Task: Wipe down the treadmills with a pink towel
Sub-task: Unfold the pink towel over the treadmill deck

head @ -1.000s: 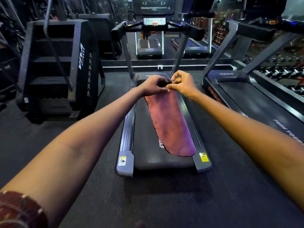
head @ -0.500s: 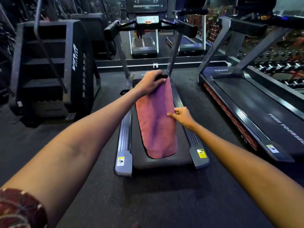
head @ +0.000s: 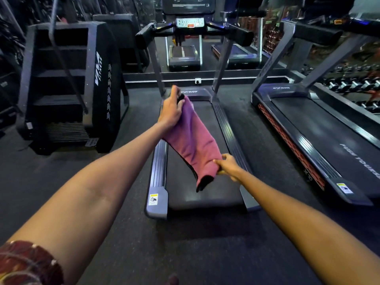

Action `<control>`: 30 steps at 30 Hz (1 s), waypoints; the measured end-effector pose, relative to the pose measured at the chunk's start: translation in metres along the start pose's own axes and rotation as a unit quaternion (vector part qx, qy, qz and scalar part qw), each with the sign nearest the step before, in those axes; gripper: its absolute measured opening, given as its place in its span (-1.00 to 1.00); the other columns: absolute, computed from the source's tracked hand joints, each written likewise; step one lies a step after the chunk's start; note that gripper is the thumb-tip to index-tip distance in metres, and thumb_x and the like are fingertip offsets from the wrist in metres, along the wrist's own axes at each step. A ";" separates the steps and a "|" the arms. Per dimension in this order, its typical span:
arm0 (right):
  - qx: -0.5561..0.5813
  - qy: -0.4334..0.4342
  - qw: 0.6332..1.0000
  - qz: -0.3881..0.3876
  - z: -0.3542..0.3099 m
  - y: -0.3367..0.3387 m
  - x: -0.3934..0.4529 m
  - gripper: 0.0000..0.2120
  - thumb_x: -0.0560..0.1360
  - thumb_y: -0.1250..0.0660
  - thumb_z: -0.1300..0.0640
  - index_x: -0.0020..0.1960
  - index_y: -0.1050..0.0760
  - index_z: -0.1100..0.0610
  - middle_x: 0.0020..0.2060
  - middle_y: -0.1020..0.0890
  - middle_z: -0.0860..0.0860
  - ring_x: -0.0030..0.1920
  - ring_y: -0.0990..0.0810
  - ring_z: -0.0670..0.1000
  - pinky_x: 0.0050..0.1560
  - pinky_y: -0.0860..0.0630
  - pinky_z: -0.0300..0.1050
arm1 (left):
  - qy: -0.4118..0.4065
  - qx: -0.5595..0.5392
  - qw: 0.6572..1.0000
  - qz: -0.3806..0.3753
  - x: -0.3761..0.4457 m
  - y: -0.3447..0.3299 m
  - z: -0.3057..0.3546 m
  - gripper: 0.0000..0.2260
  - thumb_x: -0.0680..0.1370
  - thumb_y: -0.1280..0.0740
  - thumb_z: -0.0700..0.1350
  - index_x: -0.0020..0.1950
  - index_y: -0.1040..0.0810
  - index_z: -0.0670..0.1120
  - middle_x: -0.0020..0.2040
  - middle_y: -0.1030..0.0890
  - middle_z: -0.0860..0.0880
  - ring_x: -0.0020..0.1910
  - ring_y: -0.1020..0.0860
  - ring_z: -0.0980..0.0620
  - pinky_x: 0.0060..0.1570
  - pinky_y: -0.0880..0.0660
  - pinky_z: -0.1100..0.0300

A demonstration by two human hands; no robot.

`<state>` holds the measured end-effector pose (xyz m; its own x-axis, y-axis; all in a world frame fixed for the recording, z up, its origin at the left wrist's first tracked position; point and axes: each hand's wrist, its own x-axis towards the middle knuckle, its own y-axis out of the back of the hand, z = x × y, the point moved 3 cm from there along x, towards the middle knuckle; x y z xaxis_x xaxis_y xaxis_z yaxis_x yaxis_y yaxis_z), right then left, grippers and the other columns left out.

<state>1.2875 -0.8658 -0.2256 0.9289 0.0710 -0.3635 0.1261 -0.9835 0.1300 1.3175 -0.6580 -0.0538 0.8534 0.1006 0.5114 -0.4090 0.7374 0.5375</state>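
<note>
At the near end of the middle treadmill (head: 197, 198), the right hand (head: 229, 166) pinches the lower edge of the pink towel (head: 192, 138) between thumb and fingers, just above the belt and toward the deck's right rail. From that grip the cloth runs up and away as a folded band, slanting across the belt toward the left rail, where the left hand (head: 171, 109) closes round its top end near the motor hood. So both grips are closed on the towel, one at each end, and the cloth hangs taut between them, clear of the belt as far as can be told; a dark corner droops below the right hand.

This looks like the preparing step: the towel is being stretched or folded into a pad, and no wiping of this deck is evident yet. The next move likely calls for lowering the cloth flat onto the belt or a rail and pressing it along.

Farther off stand a stair climber (head: 67, 83) at the left, a second treadmill (head: 320, 128) at the right, and the console (head: 190, 22) beyond.
</note>
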 end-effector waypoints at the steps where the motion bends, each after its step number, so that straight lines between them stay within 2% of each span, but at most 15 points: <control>1: 0.049 0.009 0.999 0.013 -0.009 -0.003 0.000 -0.39 0.49 -0.29 0.38 0.46 -0.10 0.25 0.19 -0.41 0.23 -0.04 -0.54 0.14 -0.36 -0.61 -0.04 | -0.009 0.005 1.000 -0.026 -0.008 -0.004 -0.006 -0.88 0.57 -0.15 -0.29 0.07 -0.39 -0.32 -0.16 -0.46 -0.12 -0.16 -0.42 -0.01 -0.15 -0.30 0.21; 2: 0.082 0.021 0.996 0.020 -0.018 -0.005 0.000 -0.28 0.48 -0.28 0.42 0.50 0.00 0.15 0.22 -0.36 0.17 -0.03 -0.56 0.18 -0.39 -0.61 -0.06 | -0.021 0.009 0.999 -0.048 -0.016 -0.008 -0.011 -0.86 0.54 -0.11 -0.32 -0.02 -0.43 -0.33 -0.19 -0.47 -0.15 -0.18 -0.42 -0.03 -0.16 -0.31 0.18; 3: 0.103 0.035 0.994 0.017 -0.027 -0.008 -0.001 -0.26 0.47 -0.27 0.45 0.51 -0.01 0.10 0.19 -0.33 0.11 -0.07 -0.60 0.19 -0.43 -0.60 -0.09 | -0.032 0.015 0.997 -0.069 -0.023 -0.014 -0.019 -0.81 0.47 -0.08 -0.36 -0.11 -0.48 -0.34 -0.21 -0.49 -0.19 -0.19 -0.44 -0.08 -0.13 -0.32 0.14; 4: 0.116 0.048 0.992 0.005 -0.036 -0.012 -0.003 -0.35 0.47 -0.25 0.46 0.48 -0.14 0.14 0.15 -0.35 0.09 -0.15 -0.62 0.15 -0.46 -0.59 -0.12 | -0.036 0.021 0.995 -0.092 -0.031 -0.020 -0.026 -0.79 0.41 -0.09 -0.40 -0.18 -0.52 -0.35 -0.21 -0.52 -0.25 -0.16 -0.48 -0.15 -0.10 -0.32 0.16; 6: 0.153 0.049 0.987 -0.026 -0.054 -0.020 -0.010 -0.74 0.50 -0.20 0.45 0.18 -0.44 0.36 -0.03 -0.51 0.18 -0.38 -0.63 0.02 -0.47 -0.58 -0.16 | -0.025 0.018 0.989 -0.144 -0.049 -0.032 -0.038 -0.77 0.38 -0.14 -0.45 -0.17 -0.59 -0.36 -0.11 -0.57 -0.31 -0.04 -0.53 -0.21 -0.05 -0.29 0.32; 7: 0.180 0.041 0.982 -0.040 -0.061 -0.024 -0.013 -0.86 0.50 -0.17 0.44 -0.01 -0.48 0.39 -0.17 -0.56 0.20 -0.46 -0.62 0.00 -0.46 -0.58 -0.17 | -0.014 0.000 0.986 -0.168 -0.058 -0.037 -0.041 -0.76 0.40 -0.15 -0.40 -0.13 -0.60 -0.36 -0.07 -0.58 -0.31 0.00 -0.53 -0.18 -0.03 -0.28 0.41; 9: 0.236 0.023 0.970 -0.051 -0.070 -0.026 -0.013 -0.83 0.48 -0.10 0.44 -0.19 -0.45 0.35 -0.38 -0.59 0.17 -0.49 -0.62 0.04 -0.43 -0.60 -0.15 | 0.023 -0.066 0.978 -0.197 -0.075 -0.042 -0.040 -0.68 0.42 -0.11 -0.21 -0.06 -0.60 -0.34 -0.01 -0.58 -0.26 0.01 -0.49 -0.05 -0.01 -0.27 0.52; 12: 0.261 0.027 0.965 -0.031 -0.076 -0.026 -0.013 -0.79 0.41 -0.06 0.48 -0.27 -0.41 0.33 -0.36 -0.55 0.19 -0.50 -0.61 0.04 -0.41 -0.60 -0.14 | 0.089 -0.154 0.971 -0.162 -0.089 -0.045 -0.043 -0.59 0.41 -0.16 0.11 -0.07 -0.61 -0.18 -0.09 -0.58 -0.04 -0.11 -0.48 0.21 -0.04 -0.33 0.41; 14: 0.249 0.037 0.968 -0.018 -0.077 -0.028 -0.014 -0.79 0.38 -0.09 0.53 -0.31 -0.41 0.33 -0.43 -0.56 0.16 -0.51 -0.60 0.01 -0.42 -0.59 -0.18 | 0.093 -0.165 0.971 -0.149 -0.095 -0.046 -0.042 -0.66 0.35 -0.34 0.17 -0.06 -0.61 -0.06 -0.12 -0.55 0.05 -0.18 -0.49 0.32 -0.04 -0.36 0.36; 16: 0.244 0.038 0.969 -0.014 -0.078 -0.031 -0.015 -0.80 0.38 -0.13 0.55 -0.31 -0.42 0.34 -0.56 -0.56 0.09 -0.53 -0.59 0.00 -0.43 -0.59 -0.20 | 0.049 -0.103 0.984 -0.136 -0.098 -0.048 -0.045 -0.59 0.29 -0.52 0.09 0.03 -0.62 -0.10 -0.05 -0.55 0.01 -0.09 -0.51 0.23 -0.02 -0.38 0.38; 19: 0.239 0.030 0.970 -0.013 -0.082 -0.032 -0.016 -0.82 0.41 -0.13 0.54 -0.22 -0.44 0.34 -0.60 -0.55 0.06 -0.54 -0.60 0.00 -0.42 -0.60 -0.19 | 0.013 -0.053 0.994 -0.096 -0.098 -0.049 -0.047 -0.55 0.30 -0.56 -0.01 0.08 -0.60 -0.21 0.03 -0.56 -0.10 0.01 -0.51 0.05 0.03 -0.37 0.33; 23: 0.208 0.035 0.977 -0.043 -0.085 -0.027 -0.020 -0.81 0.43 -0.12 0.51 -0.04 -0.41 0.36 -0.42 -0.60 0.19 -0.47 -0.64 0.05 -0.28 -0.61 -0.13 | 0.003 -0.056 0.996 -0.064 -0.092 -0.045 -0.045 -0.74 0.42 -0.45 -0.19 0.05 -0.60 -0.29 -0.01 -0.58 -0.21 -0.03 -0.55 -0.08 -0.05 -0.43 0.27; 25: 0.187 0.049 0.980 -0.053 -0.085 -0.027 -0.020 -0.72 0.43 -0.16 0.50 0.08 -0.30 0.26 -0.30 -0.59 0.22 -0.43 -0.65 0.05 -0.23 -0.61 -0.07 | 0.016 -0.061 0.996 -0.059 -0.088 -0.045 -0.043 -0.81 0.49 -0.39 -0.24 0.06 -0.61 -0.29 -0.01 -0.59 -0.21 -0.04 -0.56 -0.05 -0.06 -0.43 0.35; 27: 0.112 0.081 0.990 -0.026 -0.084 -0.030 -0.020 -0.61 0.45 -0.29 0.41 0.09 -0.15 0.16 -0.25 -0.56 0.16 -0.43 -0.61 0.00 -0.32 -0.59 -0.11 | 0.027 -0.054 0.996 -0.059 -0.086 -0.046 -0.042 -0.82 0.51 -0.37 -0.22 0.06 -0.63 -0.27 -0.02 -0.60 -0.21 -0.05 -0.54 0.00 -0.10 -0.38 0.42; 30: 0.008 0.124 0.992 -0.001 -0.080 -0.041 -0.019 -0.47 0.37 -0.49 0.21 0.03 -0.13 0.14 -0.22 -0.48 0.07 -0.34 -0.52 -0.07 -0.44 -0.55 -0.19 | 0.026 -0.040 0.996 -0.078 -0.084 -0.054 -0.038 -0.84 0.50 -0.38 -0.21 0.02 -0.65 -0.25 -0.07 -0.61 -0.21 -0.11 -0.55 -0.03 -0.19 -0.35 0.39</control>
<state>1.2921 -0.8136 -0.1501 0.9862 0.1093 -0.1245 0.1236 -0.9858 0.1135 1.2803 -0.6806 -0.1511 0.9211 0.0124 0.3892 -0.2441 0.7970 0.5524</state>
